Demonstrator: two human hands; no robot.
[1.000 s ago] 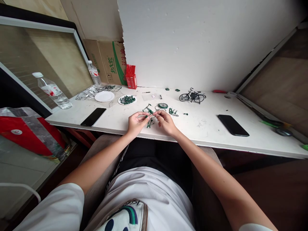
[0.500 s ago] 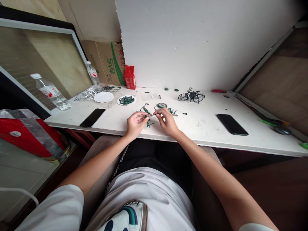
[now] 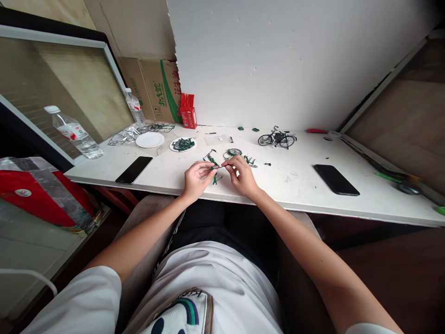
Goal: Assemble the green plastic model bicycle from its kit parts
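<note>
My left hand is closed in a pinch at the table's front edge. Facing it, my right hand pinches too, and a thin dark rod runs between both sets of fingertips. Its exact kind is too small to make out. Just beyond my fingers lie green and silver model bicycle parts, partly hidden by the hands. A green piece rests between my hands. Behind my right hand is a small spoked wheel, with more green and grey parts beside it.
A finished-looking black model bicycle stands at the back. A white plate bears green parts; another plate sits left of it. Phones lie at left and right. Water bottles and a red box stand at back left.
</note>
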